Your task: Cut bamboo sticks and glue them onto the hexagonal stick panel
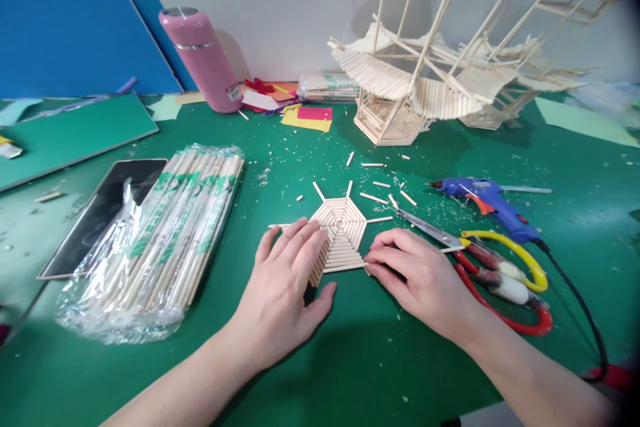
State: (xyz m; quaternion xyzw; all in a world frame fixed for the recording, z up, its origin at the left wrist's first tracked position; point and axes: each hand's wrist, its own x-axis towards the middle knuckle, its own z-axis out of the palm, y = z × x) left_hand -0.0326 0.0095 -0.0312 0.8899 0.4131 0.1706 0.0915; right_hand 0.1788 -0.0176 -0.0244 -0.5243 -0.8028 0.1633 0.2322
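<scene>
A web-shaped panel of thin wooden sticks (345,257) lies on the green tabletop, with rows of sticks around a centre and several spokes poking out past its edge. My left hand (287,280) lies over the panel's left side, fingers stretched out and flat, thumb apart on the table; it hides part of that side. At the lower right corner, the thumb and fingers of my right hand (420,273) are pinched on the end of a wooden stick. Scissors (435,232) with red and yellow handles lie just beyond my right hand.
A blue glue gun (490,203) with a black cord lies at right. Bagged sticks (185,227) lie partly over a dark flat device (95,220). Behind stand a pink flask (205,60) and a stick-built tower model (420,80). Stick offcuts (374,198) are scattered beyond the panel.
</scene>
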